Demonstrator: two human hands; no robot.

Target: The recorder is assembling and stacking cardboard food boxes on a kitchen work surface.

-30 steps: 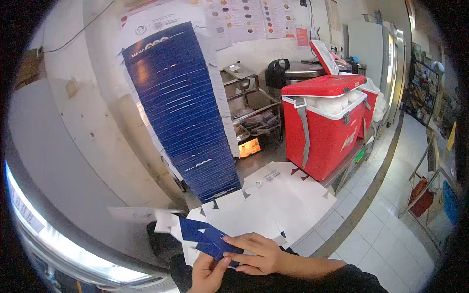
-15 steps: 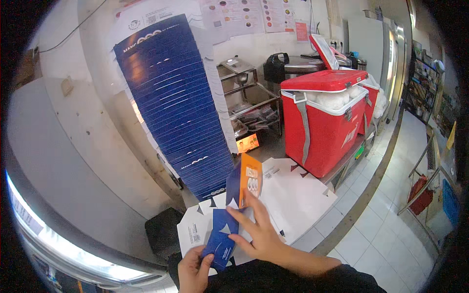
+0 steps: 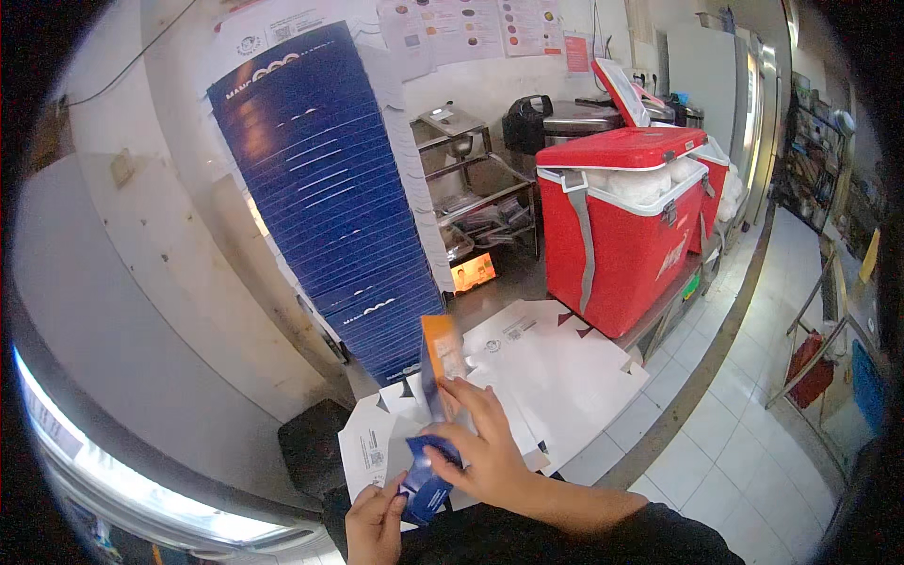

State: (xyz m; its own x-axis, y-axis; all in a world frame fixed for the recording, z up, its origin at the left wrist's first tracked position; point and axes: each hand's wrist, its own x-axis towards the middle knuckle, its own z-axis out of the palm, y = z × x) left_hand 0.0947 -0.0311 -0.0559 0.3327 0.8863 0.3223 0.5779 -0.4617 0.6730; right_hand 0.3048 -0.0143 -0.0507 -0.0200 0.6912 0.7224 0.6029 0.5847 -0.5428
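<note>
A flat cardboard box blank [image 3: 556, 377] with a white face lies unfolded before me, small dark notches along its edges. Its blue printed end [image 3: 431, 499] is bent up and creased between my hands. My left hand [image 3: 375, 520] pinches the near corner of this blue part between thumb and fingers. Spread over the fold, my right hand [image 3: 480, 447] presses the blue flap with its thumb, while its fingers reach against a raised orange-and-blue panel [image 3: 439, 363]. That panel is blurred by motion. The right fingers partly cover the crease.
A tall stack of blue cartons [image 3: 320, 188] leans at the back left. Behind the blank stand a phone with a lit screen [image 3: 473, 272] and a metal rack [image 3: 480, 179]. A red cooler [image 3: 612, 254], lid ajar over white bags, stands right. A tiled floor [image 3: 725, 424] lies beyond.
The blue flap, flatter before, is now bent and curled. My right hand has shifted slightly left with its fingers closer in, and the orange panel has swung left.
</note>
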